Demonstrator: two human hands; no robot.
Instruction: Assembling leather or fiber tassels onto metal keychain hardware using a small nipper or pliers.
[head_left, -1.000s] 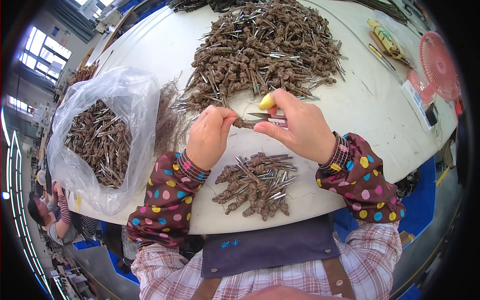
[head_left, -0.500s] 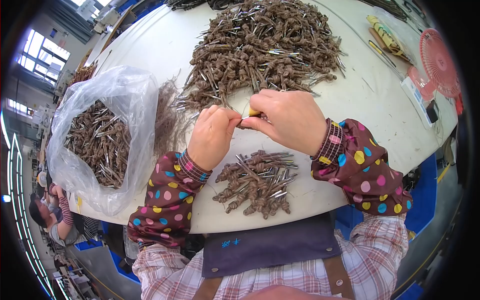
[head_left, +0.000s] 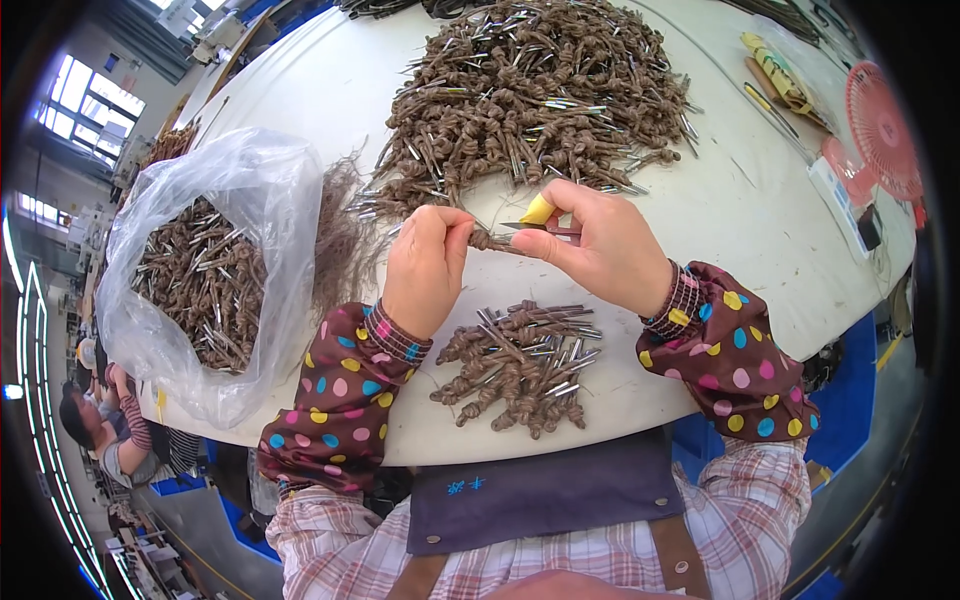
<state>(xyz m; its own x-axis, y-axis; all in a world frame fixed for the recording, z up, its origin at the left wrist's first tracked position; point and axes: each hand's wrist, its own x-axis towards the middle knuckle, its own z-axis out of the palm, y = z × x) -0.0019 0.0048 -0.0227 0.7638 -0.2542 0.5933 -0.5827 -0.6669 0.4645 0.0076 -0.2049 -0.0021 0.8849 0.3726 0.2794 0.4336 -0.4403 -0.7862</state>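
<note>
White and rounded, the tabletop (head_left: 720, 230) is carrying several heaps of the same small part: a knotted brown cord piece with a thin metal tip. Behind the hands a large pile (head_left: 540, 90) is lying, and just in front of the person's body a smaller pile (head_left: 520, 365) is resting. On the person's left side a clear plastic bag (head_left: 215, 270) is standing open, filled with more pieces, and a tuft of loose brown fibre (head_left: 345, 245) is lying just beside it.

The left hand (head_left: 425, 270) is pinching one knotted cord piece (head_left: 490, 241) between thumb and fingers, so its grip is closed on one end of it. The right hand (head_left: 600, 245) is closed on the other end of the piece and is also holding a small cutter with a yellow handle (head_left: 540, 212), whose blades are lying against the cord.

The piece is probably very light, and soft and a little rough in the cord part, so it should not slip easily. The metal tip seems stiff and smooth, maybe slippery. Holding it on the knot looks safest, because loose fibres may fray.

At the far right a pink fan (head_left: 880, 125) is lying on the tabletop.
</note>
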